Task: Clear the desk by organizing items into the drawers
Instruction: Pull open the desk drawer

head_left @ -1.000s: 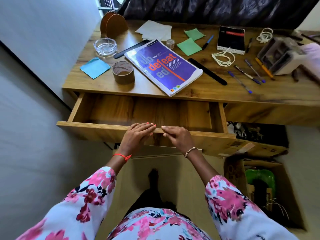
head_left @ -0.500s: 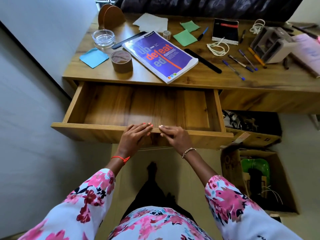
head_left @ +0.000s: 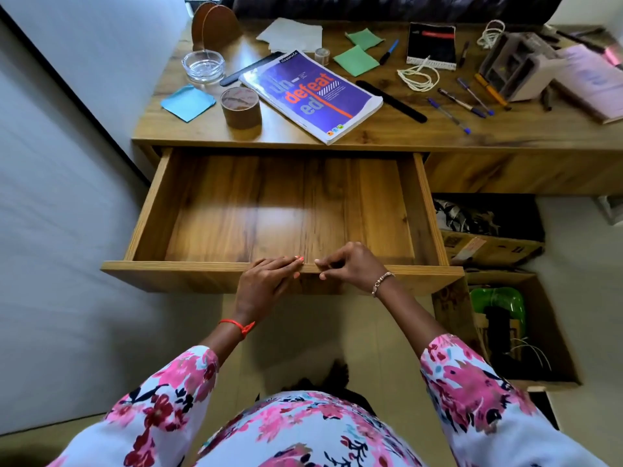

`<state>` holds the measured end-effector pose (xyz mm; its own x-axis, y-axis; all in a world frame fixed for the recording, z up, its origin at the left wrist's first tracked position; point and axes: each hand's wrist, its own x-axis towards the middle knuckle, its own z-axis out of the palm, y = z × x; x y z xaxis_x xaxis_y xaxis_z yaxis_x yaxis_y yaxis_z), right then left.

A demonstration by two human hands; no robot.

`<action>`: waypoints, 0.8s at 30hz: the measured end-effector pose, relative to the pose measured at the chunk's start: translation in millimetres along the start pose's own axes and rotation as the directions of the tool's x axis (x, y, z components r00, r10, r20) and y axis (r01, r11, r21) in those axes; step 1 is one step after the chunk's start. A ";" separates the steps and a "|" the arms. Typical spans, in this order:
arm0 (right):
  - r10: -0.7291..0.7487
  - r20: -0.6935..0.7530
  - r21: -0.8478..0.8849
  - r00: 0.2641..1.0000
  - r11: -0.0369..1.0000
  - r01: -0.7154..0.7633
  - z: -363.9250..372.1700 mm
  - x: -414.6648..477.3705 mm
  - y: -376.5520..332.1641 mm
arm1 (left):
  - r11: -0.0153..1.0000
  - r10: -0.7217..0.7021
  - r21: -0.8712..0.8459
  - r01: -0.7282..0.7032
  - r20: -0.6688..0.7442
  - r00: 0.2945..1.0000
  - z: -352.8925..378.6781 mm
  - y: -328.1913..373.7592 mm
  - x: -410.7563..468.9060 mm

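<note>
The wooden drawer (head_left: 209, 272) under the desk (head_left: 404, 134) is pulled far out and nothing lies in it. My left hand (head_left: 266, 281) lies on the middle of its front panel with fingertips on the top rim. My right hand (head_left: 350, 264) is beside it, fingers curled onto the same rim. On the desk lie a purple book (head_left: 313, 94), a brown tape roll (head_left: 241, 107), a blue sticky pad (head_left: 188, 102), green notes (head_left: 356, 59), several pens (head_left: 448, 114), a black notebook (head_left: 431, 43) and a coil of string (head_left: 418, 75).
A glass dish (head_left: 203, 66) and round wooden stand (head_left: 215, 26) are at the desk's back left. A grey organizer (head_left: 515, 67) and pink book (head_left: 593, 82) sit at the right. Open cardboard boxes (head_left: 448, 308) stand on the floor to the right of the drawer. A wall runs along the left.
The drawer has slid further out toward me with both hands on its front. My right hand's knuckles have lifted above the rim.
</note>
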<state>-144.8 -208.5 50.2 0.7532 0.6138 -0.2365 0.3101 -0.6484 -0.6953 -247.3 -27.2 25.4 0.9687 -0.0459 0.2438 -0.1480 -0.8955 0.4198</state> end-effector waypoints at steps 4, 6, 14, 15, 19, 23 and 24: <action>0.063 0.047 0.089 0.997 0.994 -0.067 1.2 -5.0 -5.2 | 0.998 0.028 -0.049 -0.025 0.055 0.998 -9.4 0.9 -7.2; 0.108 0.082 0.114 0.991 0.987 -0.117 1.3 -6.6 -6.6 | 0.994 0.011 -0.107 -0.001 0.096 0.995 -13.5 1.0 -10.7; 0.203 0.188 0.103 0.961 0.969 -0.224 9.6 -23.0 -13.6 | 0.958 -0.050 -0.257 0.127 0.286 0.957 -23.1 0.6 -25.7; 0.209 0.199 0.107 0.958 0.967 -0.233 11.1 -26.4 -13.8 | 0.953 -0.051 -0.270 0.137 0.302 0.952 -23.8 0.9 -28.3; 0.210 0.259 0.117 0.943 0.962 -0.246 15.1 -36.4 -15.8 | 0.951 -0.020 -0.285 0.119 0.328 0.944 -26.0 4.0 -38.6; 0.206 0.335 0.135 0.919 0.955 -0.263 17.9 -44.0 -16.2 | 0.953 0.017 -0.290 0.088 0.340 0.940 -27.3 9.1 -53.0; 0.209 0.353 0.133 0.912 0.954 -0.270 19.2 -45.5 -16.6 | 0.953 0.022 -0.291 0.081 0.337 0.941 -28.0 10.3 -56.7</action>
<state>-195.3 -217.1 59.4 0.5473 0.5829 -0.6005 0.0154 -0.7244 -0.6892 -309.3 -21.4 40.4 0.9756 -0.2123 -0.0558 -0.1201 -0.7287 0.6742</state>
